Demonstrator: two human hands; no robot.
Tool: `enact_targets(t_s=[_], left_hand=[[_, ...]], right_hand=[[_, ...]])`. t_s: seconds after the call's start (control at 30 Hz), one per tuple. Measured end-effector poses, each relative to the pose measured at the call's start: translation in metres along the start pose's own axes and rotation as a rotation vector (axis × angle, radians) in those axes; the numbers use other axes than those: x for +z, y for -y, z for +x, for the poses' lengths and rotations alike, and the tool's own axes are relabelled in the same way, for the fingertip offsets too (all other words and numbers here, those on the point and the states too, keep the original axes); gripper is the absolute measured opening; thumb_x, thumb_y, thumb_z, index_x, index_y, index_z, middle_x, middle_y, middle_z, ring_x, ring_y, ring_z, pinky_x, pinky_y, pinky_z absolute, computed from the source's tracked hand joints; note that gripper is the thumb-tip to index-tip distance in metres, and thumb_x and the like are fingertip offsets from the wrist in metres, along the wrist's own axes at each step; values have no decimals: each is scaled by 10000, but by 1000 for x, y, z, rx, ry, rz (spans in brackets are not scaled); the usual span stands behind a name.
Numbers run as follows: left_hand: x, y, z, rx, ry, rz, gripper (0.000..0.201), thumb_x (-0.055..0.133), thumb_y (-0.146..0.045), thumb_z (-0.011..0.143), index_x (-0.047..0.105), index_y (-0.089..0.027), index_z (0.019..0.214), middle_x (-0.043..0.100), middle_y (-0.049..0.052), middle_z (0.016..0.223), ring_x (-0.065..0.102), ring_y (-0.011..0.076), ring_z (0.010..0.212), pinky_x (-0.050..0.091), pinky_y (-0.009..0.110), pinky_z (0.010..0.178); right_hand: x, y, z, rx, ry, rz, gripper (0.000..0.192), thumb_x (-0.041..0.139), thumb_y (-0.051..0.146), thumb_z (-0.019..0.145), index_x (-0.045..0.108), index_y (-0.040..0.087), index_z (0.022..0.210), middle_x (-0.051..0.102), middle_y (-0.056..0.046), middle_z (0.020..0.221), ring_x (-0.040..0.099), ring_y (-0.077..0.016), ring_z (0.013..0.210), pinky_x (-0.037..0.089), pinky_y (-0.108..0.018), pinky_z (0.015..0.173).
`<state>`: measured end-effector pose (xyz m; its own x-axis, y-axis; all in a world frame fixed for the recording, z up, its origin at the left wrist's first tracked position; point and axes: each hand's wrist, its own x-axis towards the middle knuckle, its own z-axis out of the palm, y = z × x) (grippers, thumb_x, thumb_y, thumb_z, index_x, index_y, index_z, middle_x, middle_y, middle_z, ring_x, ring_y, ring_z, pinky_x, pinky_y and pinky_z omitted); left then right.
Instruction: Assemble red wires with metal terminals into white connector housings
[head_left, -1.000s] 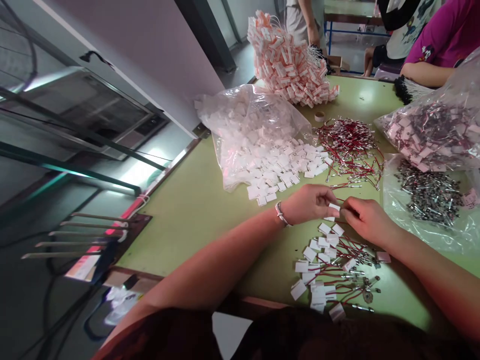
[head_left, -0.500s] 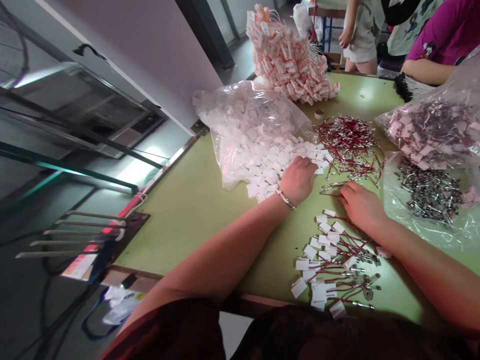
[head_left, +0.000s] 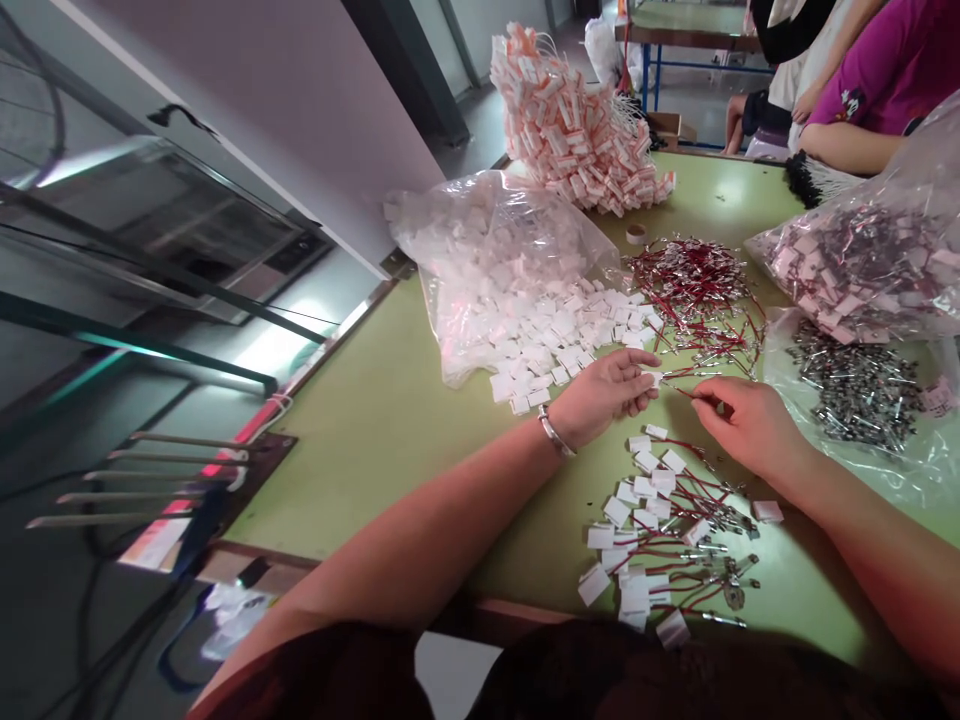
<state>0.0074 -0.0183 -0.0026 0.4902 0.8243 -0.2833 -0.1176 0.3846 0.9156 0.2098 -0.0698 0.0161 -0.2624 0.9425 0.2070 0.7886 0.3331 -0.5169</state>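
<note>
A small white connector housing (head_left: 655, 380) is pinched between thumb and fingers of my left hand (head_left: 611, 392). Facing it from the right, my right hand (head_left: 739, 415) pinches a thin red wire (head_left: 681, 390) whose metal end points at the housing; whether the end is inside it I cannot tell. Just beyond my left hand, loose white housings (head_left: 555, 340) spill from a clear plastic bag (head_left: 510, 220). Behind my right hand lies a heap of red wires with metal terminals (head_left: 686, 275). Nearer me, several red wires with white housings on their ends (head_left: 649, 540) lie in a rough row.
A tall bundle of orange-white connectors (head_left: 577, 130) stands at the back, a tape roll (head_left: 635, 234) near it. On the right are a bag of wired housings (head_left: 870, 260) and dark metal parts on plastic (head_left: 859, 385). A metal-pronged rack (head_left: 247, 460) sits at the left edge. A person's purple sleeve (head_left: 877, 80) shows beyond.
My left hand has drawn back from the loose housings with one housing in its fingers. My right hand has shifted slightly right and nearer, holding a red wire towards it.
</note>
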Motion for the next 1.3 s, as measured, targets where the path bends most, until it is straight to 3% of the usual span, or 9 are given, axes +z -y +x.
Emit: enact_targets(t_s=[0.13,0.37,0.6,0.73,0.83,0.97,1.03,1.2,1.3], left_hand=[[-1,1,2,20,13,21,179,678,-213,783,562,-134,895,631,-4,647,513,33,495,352,152,454],[-1,0,-1,68,79,253,164,668,-221,775,623,-135,907,601,-34,585,510,39,469,402,164,447],[14,9,-3,-17,122,285,132,658,-191,746,568,-139,828,590,-49,561,496,32,426,393,150,418],[18,9,-3,-7,94,326,105,651,-168,750,573,-137,814,594,-40,600,528,40,495,430,160,492],[12,0,-3,70,110,518,131,676,-216,757,620,-138,846,621,-8,677,567,81,594,481,217,594],[-9,-12,1,378,-235,1089,275,670,-321,802,655,-145,1012,641,81,928,589,189,842,498,350,793],[-18,-11,6,434,-361,1360,224,611,-281,848,663,-130,1006,615,120,1014,564,237,957,474,391,870],[-23,-2,17,352,-279,1654,195,502,-167,882,684,-110,845,633,139,946,568,267,944,463,396,863],[-23,-3,17,391,-290,1513,193,505,-175,882,692,-129,864,665,112,917,589,253,933,458,393,875]], right_hand=[[-1,-1,0,-15,59,18,185,497,237,854,664,224,777,662,-6,704,549,-131,605,413,-277,599],[-5,-2,1,8,131,76,194,494,258,856,672,233,784,669,16,676,533,-114,557,380,-256,549],[10,-9,-2,-87,215,-159,233,409,267,900,609,183,815,655,-46,670,532,-152,559,332,-279,555],[18,-13,-4,-110,210,-141,263,376,271,909,595,165,809,642,-51,656,535,-152,565,339,-273,566],[17,-9,-4,-77,213,-113,266,391,281,910,609,162,814,649,-51,670,539,-148,576,352,-271,577],[10,0,-5,-118,277,4,224,459,268,893,641,190,790,658,-22,706,552,-129,615,384,-256,613],[5,0,-3,-169,295,70,219,487,277,888,652,199,765,641,-4,688,544,-117,608,397,-247,619],[5,-19,18,-47,2,-209,237,462,270,908,686,192,892,649,-55,870,568,-161,721,401,-287,646],[14,-25,27,-56,50,-412,239,466,274,915,679,209,1002,632,-73,988,573,-196,816,370,-293,609]])
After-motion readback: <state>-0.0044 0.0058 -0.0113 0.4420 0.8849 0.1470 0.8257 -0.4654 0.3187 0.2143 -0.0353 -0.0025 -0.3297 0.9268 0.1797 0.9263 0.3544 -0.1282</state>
